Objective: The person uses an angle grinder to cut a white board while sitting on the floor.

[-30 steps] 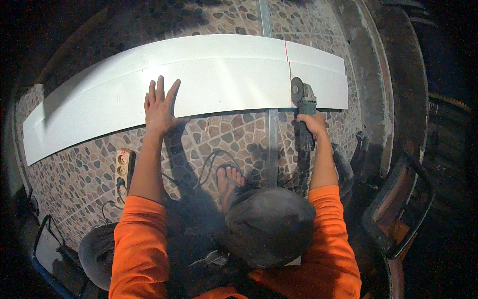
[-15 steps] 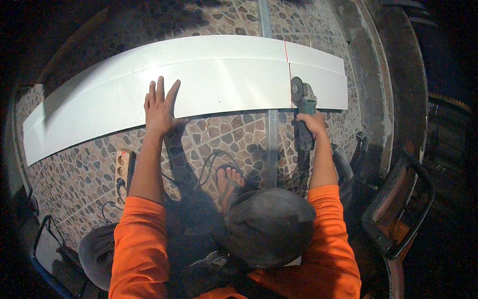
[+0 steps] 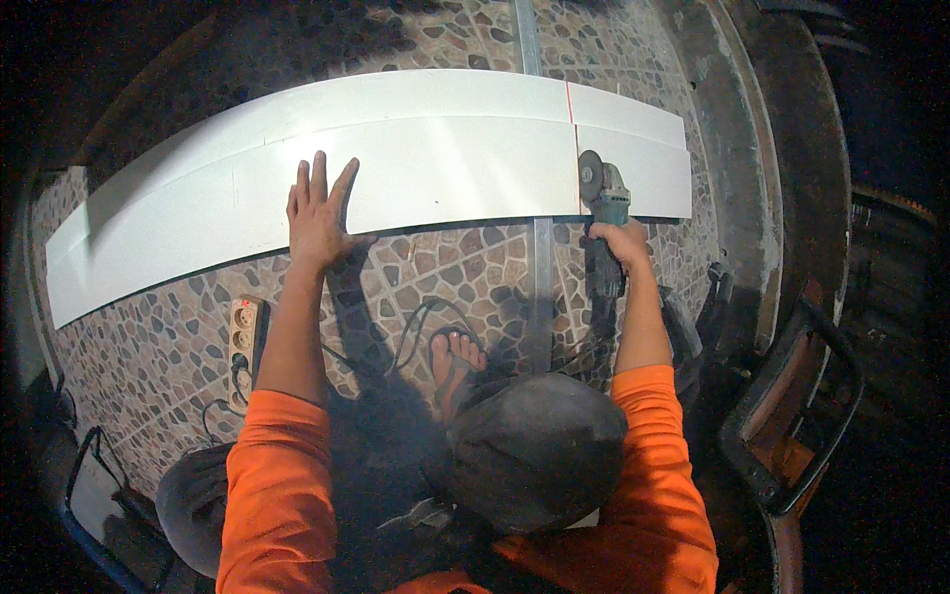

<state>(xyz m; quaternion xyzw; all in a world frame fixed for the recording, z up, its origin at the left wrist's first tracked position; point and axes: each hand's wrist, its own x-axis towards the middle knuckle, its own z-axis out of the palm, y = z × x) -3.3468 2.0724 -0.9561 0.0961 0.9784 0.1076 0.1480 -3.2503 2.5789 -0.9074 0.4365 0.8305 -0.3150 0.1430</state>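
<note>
A long white panel (image 3: 445,173) with a lengthwise step lies across in front of me. My left hand (image 3: 318,220) rests flat on its near edge, fingers spread and thumb out to the right. My right hand (image 3: 623,244) is wrapped round the body of an angle grinder (image 3: 613,206) near the panel's right end. The grinder's disc (image 3: 591,175) stands at a red line (image 3: 573,111) that crosses the panel from the far edge. I cannot tell whether the disc touches the panel.
A metal bar (image 3: 541,287) runs under the panel over the pebble-patterned floor (image 3: 465,272). A power strip (image 3: 242,337) with a plugged-in cord lies left of my left forearm. My sandalled foot (image 3: 455,361) is near a dark cable (image 3: 404,337). A chair-like frame (image 3: 792,416) stands at right.
The angle grinder in my right hand has shifted very slightly away from me along the line. My left hand and the panel stay where they were.
</note>
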